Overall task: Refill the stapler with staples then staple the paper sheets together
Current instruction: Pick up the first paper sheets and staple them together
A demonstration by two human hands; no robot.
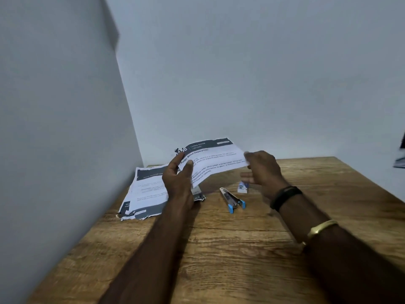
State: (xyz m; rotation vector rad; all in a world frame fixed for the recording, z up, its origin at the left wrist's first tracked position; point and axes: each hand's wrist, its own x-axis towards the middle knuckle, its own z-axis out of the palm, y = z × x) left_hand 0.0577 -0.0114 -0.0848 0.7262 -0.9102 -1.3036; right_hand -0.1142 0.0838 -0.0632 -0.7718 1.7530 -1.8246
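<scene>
A printed paper sheet (213,159) with a dark header is lifted off the table. My left hand (178,179) grips its left edge, thumb on top. My right hand (262,171) is at its right edge, blurred, with fingers partly extended; whether it holds the sheet is unclear. Below the sheet, a small stapler (232,199) with blue ends lies swung open on the wooden table (241,260). A small white and blue staple box (242,187) stands just behind it. More printed sheets (145,191) lie in a loose stack at the left.
White walls (65,106) close in the table on the left and at the back. A black band and a gold bangle sit on my right forearm. Something dark shows at the far right edge (401,154).
</scene>
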